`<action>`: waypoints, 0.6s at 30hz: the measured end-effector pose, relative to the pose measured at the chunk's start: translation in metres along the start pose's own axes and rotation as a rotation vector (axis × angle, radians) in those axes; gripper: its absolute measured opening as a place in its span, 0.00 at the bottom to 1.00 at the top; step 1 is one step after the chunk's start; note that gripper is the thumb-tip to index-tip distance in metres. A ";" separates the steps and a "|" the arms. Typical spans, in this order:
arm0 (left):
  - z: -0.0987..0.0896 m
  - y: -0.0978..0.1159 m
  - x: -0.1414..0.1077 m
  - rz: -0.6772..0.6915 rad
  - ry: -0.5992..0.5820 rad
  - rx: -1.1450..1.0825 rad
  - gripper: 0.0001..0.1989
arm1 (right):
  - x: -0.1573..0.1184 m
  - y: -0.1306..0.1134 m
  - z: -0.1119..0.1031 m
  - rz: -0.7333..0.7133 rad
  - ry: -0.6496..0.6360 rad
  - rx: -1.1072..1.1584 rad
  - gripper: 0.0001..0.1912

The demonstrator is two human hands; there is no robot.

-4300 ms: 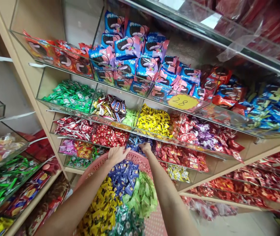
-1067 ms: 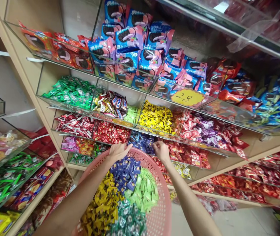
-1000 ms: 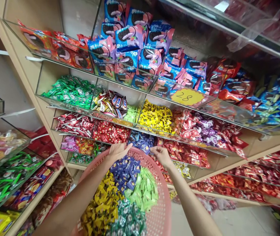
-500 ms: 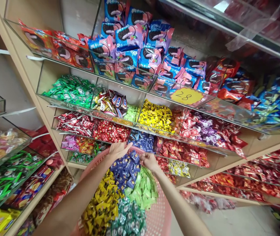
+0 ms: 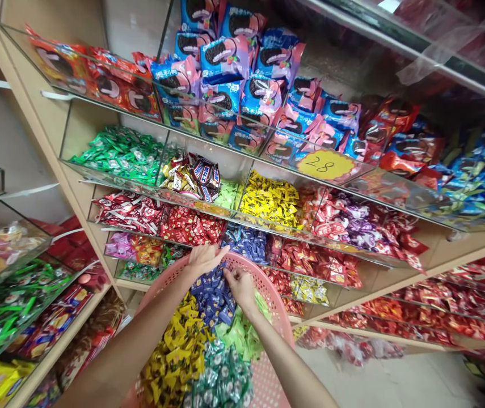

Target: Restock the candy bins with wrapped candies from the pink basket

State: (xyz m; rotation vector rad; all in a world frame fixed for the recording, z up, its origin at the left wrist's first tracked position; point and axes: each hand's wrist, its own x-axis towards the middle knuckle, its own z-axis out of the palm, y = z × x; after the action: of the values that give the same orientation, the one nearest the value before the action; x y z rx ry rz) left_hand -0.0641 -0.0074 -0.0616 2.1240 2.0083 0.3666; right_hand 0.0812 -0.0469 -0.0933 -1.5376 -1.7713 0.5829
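Observation:
A pink perforated plastic basket (image 5: pixel 283 317) holds wrapped candies sorted by colour: yellow candies (image 5: pixel 174 345), dark blue candies (image 5: pixel 213 300), light green candies (image 5: pixel 244 337) and dark green candies (image 5: pixel 220 374). At its far rim, my left hand (image 5: pixel 203 262) grips the edge, with the thumb stretched to the right and the other fingers mostly hidden. My right hand (image 5: pixel 241 288) is over the blue and light green candies. Its fingertips are pinched together beside the blue pile, and whatever lies between them is too small to make out.
Ahead rises a shelf with clear-fronted bins: blue cookie packs (image 5: pixel 225 59), green candies (image 5: pixel 118 148), yellow candies (image 5: pixel 270 198) and blue candies (image 5: pixel 246 243). A yellow price tag (image 5: pixel 325 165) reads 28. More stocked shelves stand left and right; floor (image 5: pixel 361 379) shows at lower right.
My right hand has moved left from the basket's far right rim to above the blue candies, inside the basket. My left hand stays at the rim.

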 end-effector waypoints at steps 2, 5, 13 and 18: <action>0.000 0.000 0.000 -0.002 -0.003 -0.004 0.38 | 0.001 0.000 -0.007 -0.015 0.024 -0.059 0.23; -0.001 0.000 0.000 -0.013 -0.016 -0.009 0.38 | 0.013 0.007 -0.025 -0.022 0.059 -0.131 0.25; -0.003 0.001 -0.002 -0.008 -0.026 -0.012 0.37 | 0.106 0.049 -0.066 0.032 -0.107 -0.616 0.13; -0.001 0.000 -0.001 0.012 0.011 0.002 0.38 | 0.146 0.059 -0.059 0.106 -0.131 -0.785 0.15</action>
State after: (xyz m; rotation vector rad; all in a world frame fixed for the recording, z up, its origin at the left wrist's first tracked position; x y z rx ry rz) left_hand -0.0644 -0.0088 -0.0604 2.1412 2.0035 0.3788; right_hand 0.1587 0.1005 -0.0665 -2.1522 -2.1668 0.0063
